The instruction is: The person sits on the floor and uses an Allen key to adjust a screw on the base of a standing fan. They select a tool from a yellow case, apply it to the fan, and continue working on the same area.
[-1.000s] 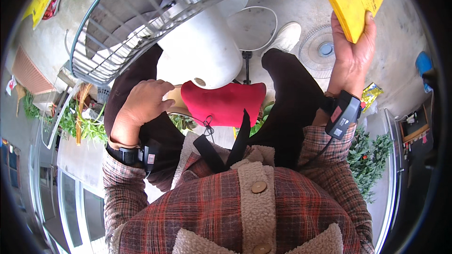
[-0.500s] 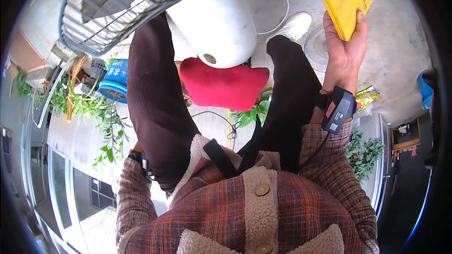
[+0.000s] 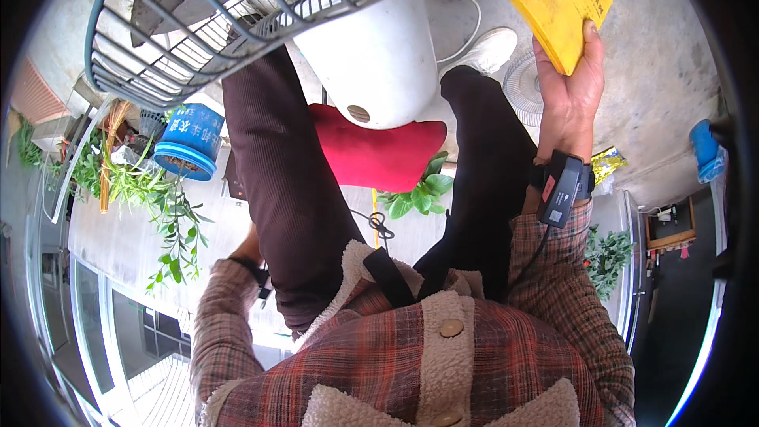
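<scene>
My right hand point(image 3: 571, 91) grips a flat yellow slab point(image 3: 557, 8) with dark markings at the upper right, thumb on its edge. My left hand point(image 3: 251, 239) is mostly hidden behind my left thigh, so its fingers do not show. In front of me, a wire cage grille point(image 3: 182, 39) spans the top left over a white cylindrical housing point(image 3: 364, 55) with a small round opening. A red cushion point(image 3: 379, 154) lies beneath the housing, between my legs.
A blue bucket point(image 3: 188, 142) and leafy plants point(image 3: 174, 261) are on the left, more leaves point(image 3: 415, 198) below the cushion. A round grille point(image 3: 520, 91) lies beside my white shoe point(image 3: 490, 51). A blue container point(image 3: 704, 146) stands at far right; a cord point(image 3: 379, 225) hangs between my legs.
My left hand has left the area beside the white housing and gone down behind my left thigh. My right hand with the yellow slab has shifted a little left in the view.
</scene>
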`<state>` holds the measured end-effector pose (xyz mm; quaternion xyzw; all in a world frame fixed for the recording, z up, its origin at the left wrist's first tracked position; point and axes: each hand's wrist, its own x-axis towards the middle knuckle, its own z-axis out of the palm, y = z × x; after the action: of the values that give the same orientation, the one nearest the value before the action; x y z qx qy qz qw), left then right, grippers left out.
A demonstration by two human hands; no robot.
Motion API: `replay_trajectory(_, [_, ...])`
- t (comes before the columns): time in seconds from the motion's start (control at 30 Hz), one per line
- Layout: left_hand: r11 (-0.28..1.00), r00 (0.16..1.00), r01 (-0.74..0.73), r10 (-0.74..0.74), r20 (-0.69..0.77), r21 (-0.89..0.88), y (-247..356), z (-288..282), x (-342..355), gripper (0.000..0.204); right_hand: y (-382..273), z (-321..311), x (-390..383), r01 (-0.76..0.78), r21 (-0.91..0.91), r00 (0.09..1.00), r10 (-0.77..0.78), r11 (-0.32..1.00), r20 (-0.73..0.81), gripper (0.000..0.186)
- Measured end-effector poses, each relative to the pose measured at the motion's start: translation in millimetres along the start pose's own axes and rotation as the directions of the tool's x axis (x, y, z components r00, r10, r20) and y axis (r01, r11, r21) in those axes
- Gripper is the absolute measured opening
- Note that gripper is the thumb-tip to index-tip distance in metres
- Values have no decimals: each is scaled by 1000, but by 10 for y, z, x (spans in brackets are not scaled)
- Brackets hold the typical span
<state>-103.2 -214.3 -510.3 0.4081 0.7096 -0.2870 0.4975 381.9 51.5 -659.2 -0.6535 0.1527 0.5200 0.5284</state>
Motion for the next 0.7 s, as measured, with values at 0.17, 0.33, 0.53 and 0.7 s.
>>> replay_trajectory(0.17, [994, 999, 31, -34, -23, -105, 255, 180, 290, 34, 36, 81, -8, -19, -37, 1000, 20, 999, 21, 37])
replay_trajectory(0.33, [991, 999, 31, -34, -15, -133, 518, 42, 467, 33, -11, 107, 33, -21, -34, 999, 22, 999, 25, 36])
replay_trajectory(0.53, [985, 999, 22, -28, -33, -169, 773, -52, 785, 33, -89, 96, 111, -17, -17, 999, 17, 1000, 40, 38])
replay_trajectory(0.7, [965, 996, -25, 1, -90, -259, 974, -87, 1371, 33, -1, 122, 102, -26, -14, 998, 27, 1000, 56, 36])
